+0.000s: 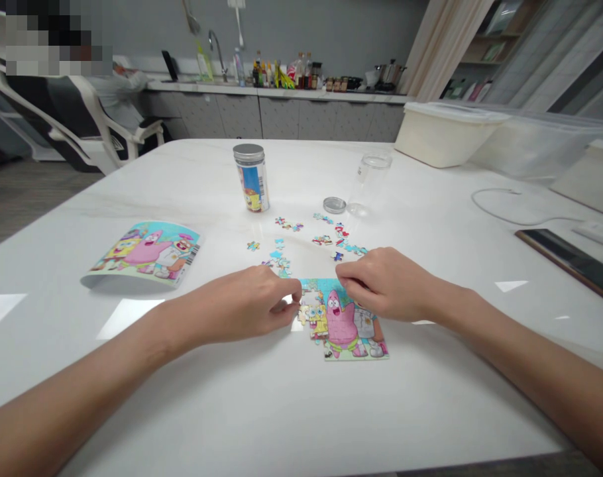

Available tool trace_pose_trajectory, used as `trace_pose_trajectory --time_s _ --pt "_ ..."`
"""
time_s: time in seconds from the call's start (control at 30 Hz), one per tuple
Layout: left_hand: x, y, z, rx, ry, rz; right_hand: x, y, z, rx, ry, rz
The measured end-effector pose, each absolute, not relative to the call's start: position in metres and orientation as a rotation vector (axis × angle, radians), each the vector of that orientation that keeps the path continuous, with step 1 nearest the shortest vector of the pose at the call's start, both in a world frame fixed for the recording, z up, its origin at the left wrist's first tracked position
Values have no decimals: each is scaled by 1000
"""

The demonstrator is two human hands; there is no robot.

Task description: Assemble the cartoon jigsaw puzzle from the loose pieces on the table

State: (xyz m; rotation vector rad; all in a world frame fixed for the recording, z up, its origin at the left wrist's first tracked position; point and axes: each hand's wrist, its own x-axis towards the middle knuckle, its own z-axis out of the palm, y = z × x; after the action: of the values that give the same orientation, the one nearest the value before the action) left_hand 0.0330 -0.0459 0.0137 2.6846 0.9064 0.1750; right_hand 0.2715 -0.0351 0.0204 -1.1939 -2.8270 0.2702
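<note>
One puzzle [344, 324] lay by the left hand [262, 301], partly beneath the right hand [395, 281]; grips narrow, contents unclear; a sideways push could split it.

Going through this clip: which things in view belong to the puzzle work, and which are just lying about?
Belong:
- puzzle
- loose pieces
- picture sheet, matching image
- probably open jar and lid

Lying about, it seems:
- closed jar
- phone
- white bin
</note>
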Motion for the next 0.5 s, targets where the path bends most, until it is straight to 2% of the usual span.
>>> trace_pose_trajectory --time_s 0.13,0.37,0.5 --pt "34 -48 17 2660 928 144 273 -36 20 -1057 -2846 324" --pt "35 -49 19 2628 995 53 275 -41 18 -568 -2873 383" --pt "36 -50 19 2604 1013 48 273 -43 18 -519 -2932 448"
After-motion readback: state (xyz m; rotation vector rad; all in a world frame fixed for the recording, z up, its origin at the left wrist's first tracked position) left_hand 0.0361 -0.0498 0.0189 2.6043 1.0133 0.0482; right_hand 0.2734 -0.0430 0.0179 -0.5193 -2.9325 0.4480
